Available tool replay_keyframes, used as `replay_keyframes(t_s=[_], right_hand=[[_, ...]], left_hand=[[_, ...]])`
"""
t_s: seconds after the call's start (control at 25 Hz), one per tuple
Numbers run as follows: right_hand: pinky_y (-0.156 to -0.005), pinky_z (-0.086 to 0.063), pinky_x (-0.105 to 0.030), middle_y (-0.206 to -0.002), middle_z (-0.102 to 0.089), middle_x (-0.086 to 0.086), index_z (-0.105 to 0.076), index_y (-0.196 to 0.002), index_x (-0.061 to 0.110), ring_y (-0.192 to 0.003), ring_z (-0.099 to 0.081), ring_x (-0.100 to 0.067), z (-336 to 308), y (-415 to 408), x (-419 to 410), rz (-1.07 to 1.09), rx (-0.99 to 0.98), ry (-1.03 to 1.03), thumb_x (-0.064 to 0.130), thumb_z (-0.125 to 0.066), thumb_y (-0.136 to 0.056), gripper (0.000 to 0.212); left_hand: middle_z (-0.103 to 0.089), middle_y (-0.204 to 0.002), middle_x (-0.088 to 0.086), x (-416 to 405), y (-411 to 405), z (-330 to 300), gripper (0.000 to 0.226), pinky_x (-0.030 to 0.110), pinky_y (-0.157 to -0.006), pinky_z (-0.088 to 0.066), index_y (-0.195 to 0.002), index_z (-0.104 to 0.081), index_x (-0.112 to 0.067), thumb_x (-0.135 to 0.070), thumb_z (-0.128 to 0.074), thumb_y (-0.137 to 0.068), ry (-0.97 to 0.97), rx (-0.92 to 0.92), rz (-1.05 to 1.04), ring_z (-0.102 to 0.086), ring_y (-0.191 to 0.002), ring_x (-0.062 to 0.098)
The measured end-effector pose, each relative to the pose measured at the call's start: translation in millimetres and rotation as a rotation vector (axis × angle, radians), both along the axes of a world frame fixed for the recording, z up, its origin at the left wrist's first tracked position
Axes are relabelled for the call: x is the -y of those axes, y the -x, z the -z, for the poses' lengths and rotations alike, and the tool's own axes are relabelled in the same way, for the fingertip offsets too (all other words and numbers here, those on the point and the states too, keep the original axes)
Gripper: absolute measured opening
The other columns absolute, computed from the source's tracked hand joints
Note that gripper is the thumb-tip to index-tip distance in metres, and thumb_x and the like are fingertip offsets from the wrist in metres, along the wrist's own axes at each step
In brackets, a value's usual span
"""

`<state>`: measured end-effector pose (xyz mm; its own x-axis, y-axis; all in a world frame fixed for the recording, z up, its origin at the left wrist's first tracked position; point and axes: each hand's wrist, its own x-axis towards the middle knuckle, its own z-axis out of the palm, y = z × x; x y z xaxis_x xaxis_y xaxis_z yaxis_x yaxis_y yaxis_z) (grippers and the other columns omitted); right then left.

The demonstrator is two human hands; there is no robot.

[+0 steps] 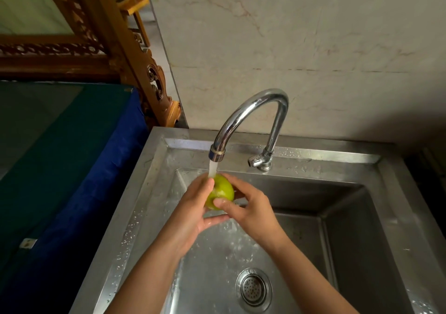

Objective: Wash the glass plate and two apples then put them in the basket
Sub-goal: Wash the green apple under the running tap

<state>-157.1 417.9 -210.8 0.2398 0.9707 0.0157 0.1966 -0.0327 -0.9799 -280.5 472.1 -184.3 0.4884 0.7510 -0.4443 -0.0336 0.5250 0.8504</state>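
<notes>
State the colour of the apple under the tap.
Yellow-green; the apple shows best in the head view, held by both hands.

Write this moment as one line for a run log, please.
step: washing apple | apple: green, under running tap | left hand: holding apple | right hand: holding apple | plate, basket: not in view

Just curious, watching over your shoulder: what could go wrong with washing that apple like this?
The wet green apple, pinched between the left hand and right hand under the chrome tap's stream, could slip and bruise in the steel sink. Water may also splash onto the blue cloth beside it.
</notes>
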Motion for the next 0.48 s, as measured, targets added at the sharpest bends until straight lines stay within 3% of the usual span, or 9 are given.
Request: replay_keyframes(t_s=[0.08, 0.2, 0.32, 0.4, 0.48], right_hand=[[-0.081, -0.045, -0.009, -0.1, -0.061, 0.017, -0.049, -0.105, 0.061, -0.09, -0.056, 0.006, -1.4, 5.2, -2.3, 0.014, 0.016, -0.042, 0.029, -0.064, -0.084, 0.041], [-0.083, -0.042, -0.006, -0.099, -0.063, 0.008, -0.058, -0.102, 0.05, -0.093, -0.054, 0.004, -3.1, 13.3, -7.8, 0.093, -0.113, -0.064, 0.019, -0.053, -0.092, 0.033], [-0.091, -0.05, -0.021, -0.104, -0.07, 0.01, -0.066, -0.103, 0.034, -0.103, -0.061, -0.011, -0.2, 14.0, -7.1, 0.082, -0.372, 0.002, 0.014, -0.042, -0.096, 0.032], [-0.08, -0.056, -0.027, -0.105, -0.069, -0.003, -0.066, -0.108, 0.024, -0.094, -0.065, -0.013, -0.1, 11.3, -5.0, 0.045, -0.532, 0.201, 0.023, -0.042, -0.097, 0.026], [-0.065, -0.056, -0.023, -0.096, -0.066, -0.009, -0.063, -0.112, 0.01, -0.08, -0.064, -0.013, -0.6, 5.5, -4.9, -0.028, -0.674, 0.362, 0.036, -0.047, -0.093, 0.036]], left_hand=[[-0.063, -0.119, 0.01, 2.7, -3.3, 1.5, 0.028, 0.031, -0.067, -0.058, -0.117, -0.054, -0.027, -0.032, -0.035, -0.096, 0.0, 0.068, -0.059, -0.068, -0.101, 0.02], [-0.059, -0.122, 0.014, 10.2, -9.6, 6.6, 0.028, 0.031, -0.069, -0.058, -0.118, -0.051, -0.024, -0.027, -0.035, -0.096, 0.057, 0.193, -0.132, -0.064, -0.105, 0.023], [-0.055, -0.124, 0.01, 9.9, -8.0, 17.1, 0.029, 0.033, -0.075, -0.057, -0.116, -0.054, -0.025, -0.022, -0.052, -0.087, -0.015, 0.191, -0.176, -0.059, -0.111, 0.022], [-0.056, -0.123, 0.008, 6.2, -3.4, 22.2, 0.049, 0.035, -0.083, -0.053, -0.113, -0.056, -0.031, -0.012, -0.07, -0.071, -0.072, 0.123, -0.194, -0.06, -0.109, 0.02], [-0.054, -0.123, 0.001, 1.1, 2.2, 24.0, 0.07, 0.028, -0.085, -0.049, -0.113, -0.052, -0.044, -0.007, -0.078, -0.06, -0.185, -0.027, -0.118, -0.058, -0.109, 0.013]])
